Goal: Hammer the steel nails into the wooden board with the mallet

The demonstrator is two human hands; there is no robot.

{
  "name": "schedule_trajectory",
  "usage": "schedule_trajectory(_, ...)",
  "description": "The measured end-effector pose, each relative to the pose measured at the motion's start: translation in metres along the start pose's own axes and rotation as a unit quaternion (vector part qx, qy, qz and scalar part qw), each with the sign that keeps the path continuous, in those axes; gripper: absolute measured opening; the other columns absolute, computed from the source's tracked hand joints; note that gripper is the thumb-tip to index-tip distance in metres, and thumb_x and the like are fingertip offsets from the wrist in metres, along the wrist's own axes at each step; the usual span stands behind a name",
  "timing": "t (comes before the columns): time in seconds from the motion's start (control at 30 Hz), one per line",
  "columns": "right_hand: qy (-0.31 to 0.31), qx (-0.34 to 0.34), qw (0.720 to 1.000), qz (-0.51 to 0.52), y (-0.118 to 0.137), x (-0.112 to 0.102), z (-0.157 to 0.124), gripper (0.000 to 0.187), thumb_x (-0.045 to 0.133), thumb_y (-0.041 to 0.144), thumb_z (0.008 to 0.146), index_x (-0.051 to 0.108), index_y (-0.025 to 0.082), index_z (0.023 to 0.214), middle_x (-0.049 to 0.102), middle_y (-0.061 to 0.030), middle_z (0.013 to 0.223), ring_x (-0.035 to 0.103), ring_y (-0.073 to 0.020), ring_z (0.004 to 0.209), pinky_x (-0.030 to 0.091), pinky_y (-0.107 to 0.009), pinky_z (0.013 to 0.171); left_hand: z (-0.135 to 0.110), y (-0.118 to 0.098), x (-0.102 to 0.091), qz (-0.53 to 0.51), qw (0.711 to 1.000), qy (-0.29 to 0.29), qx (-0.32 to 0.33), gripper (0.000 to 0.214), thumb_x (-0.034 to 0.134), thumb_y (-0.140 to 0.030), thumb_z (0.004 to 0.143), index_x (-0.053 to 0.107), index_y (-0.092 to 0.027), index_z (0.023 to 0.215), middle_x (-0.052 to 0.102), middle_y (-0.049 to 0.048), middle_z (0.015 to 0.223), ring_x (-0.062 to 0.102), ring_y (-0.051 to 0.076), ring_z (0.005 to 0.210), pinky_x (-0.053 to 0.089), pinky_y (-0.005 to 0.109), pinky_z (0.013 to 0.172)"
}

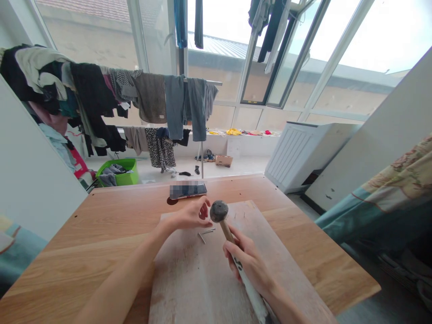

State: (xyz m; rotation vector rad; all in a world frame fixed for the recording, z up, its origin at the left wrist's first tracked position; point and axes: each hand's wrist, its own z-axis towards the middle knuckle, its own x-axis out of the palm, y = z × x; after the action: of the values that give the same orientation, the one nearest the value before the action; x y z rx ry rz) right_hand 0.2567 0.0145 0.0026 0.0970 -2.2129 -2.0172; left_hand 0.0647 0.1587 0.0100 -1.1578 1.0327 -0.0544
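Observation:
My right hand [248,256] is wrapped round the handle of a hammer [219,211], whose dark, round head points up and away from me. Close to the left of that head, my left hand [194,213] has its fingers curled inward; whatever they pinch, if anything, is hidden. Both hands are above a pale, worn wooden board [192,283]. Two loose nails [205,235] lie on the board just below my left hand. Beyond the hammer, two thin nails [240,215] stand upright in the board.
The board rests on a wooden table [111,243]. A phone [188,191] lies near the far edge beside a dark round hole [172,201]. Past the table are a drying rack with clothes [151,99], a green basket [126,173] and a white washing machine [286,153].

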Motion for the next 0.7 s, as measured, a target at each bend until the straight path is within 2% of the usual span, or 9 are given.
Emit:
schedule_trajectory(0.1,-0.019,0.001,1.000,0.014,0.002,0.000,-0.001,0.055,0.059,0.041,0.088,0.050,0.017,0.137,0.053,0.0066,0.069,0.044,-0.0047,0.034,0.034,-0.016,0.028,-0.008,-0.015,-0.010,0.099,0.994,0.030,-0.032,0.038,0.076,-0.044,0.069,0.055,-0.020,0.090,0.062,-0.0005,0.081,0.058,0.016,0.071,0.041,0.025,0.058)
schedule_trajectory(0.17,-0.035,0.002,0.999,0.024,0.004,-0.001,-0.001,0.056,0.060,0.042,0.087,0.050,0.017,0.137,0.052,0.0066,0.069,0.044,-0.0048,0.035,0.034,-0.016,0.028,-0.012,-0.026,-0.012,0.154,0.986,0.056,-0.042,0.026,0.073,-0.039,0.069,0.057,-0.020,0.078,0.062,-0.0002,0.077,0.056,0.017,0.069,0.037,0.026,0.057)
schedule_trajectory(0.33,-0.051,0.004,0.998,0.031,0.008,-0.001,-0.002,0.054,0.062,0.044,0.086,0.052,0.017,0.132,0.052,0.0072,0.068,0.043,-0.0045,0.034,0.035,-0.016,0.028,-0.013,-0.045,0.001,0.224,0.969,0.081,-0.068,0.010,0.070,-0.024,0.065,0.065,-0.021,0.072,0.065,0.0023,0.070,0.058,0.020,0.066,0.031,0.027,0.053)
schedule_trajectory(0.5,-0.049,0.005,0.998,0.031,0.007,-0.002,-0.003,0.053,0.062,0.043,0.086,0.052,0.017,0.131,0.052,0.0069,0.069,0.043,-0.0045,0.034,0.035,-0.015,0.028,-0.014,-0.047,0.005,0.235,0.963,0.101,-0.080,0.007,0.071,-0.019,0.062,0.068,-0.021,0.069,0.066,0.0013,0.065,0.056,0.018,0.058,0.031,0.026,0.050)
schedule_trajectory(0.6,-0.045,0.003,0.998,0.031,0.007,-0.002,-0.003,0.053,0.061,0.042,0.087,0.051,0.018,0.134,0.052,0.0069,0.070,0.043,-0.0045,0.035,0.036,-0.015,0.028,-0.016,-0.043,-0.004,0.222,0.966,0.108,-0.070,0.007,0.073,-0.020,0.061,0.066,-0.021,0.065,0.062,-0.0006,0.061,0.054,0.016,0.055,0.032,0.026,0.049)
schedule_trajectory(0.7,-0.044,-0.002,0.998,0.035,0.008,-0.002,-0.003,0.054,0.061,0.041,0.087,0.050,0.018,0.135,0.052,0.0070,0.070,0.043,-0.0045,0.035,0.036,-0.015,0.029,-0.017,-0.037,-0.015,0.190,0.977,0.094,-0.035,0.007,0.072,-0.021,0.063,0.065,-0.020,0.066,0.065,0.0000,0.072,0.057,0.016,0.064,0.037,0.025,0.055)
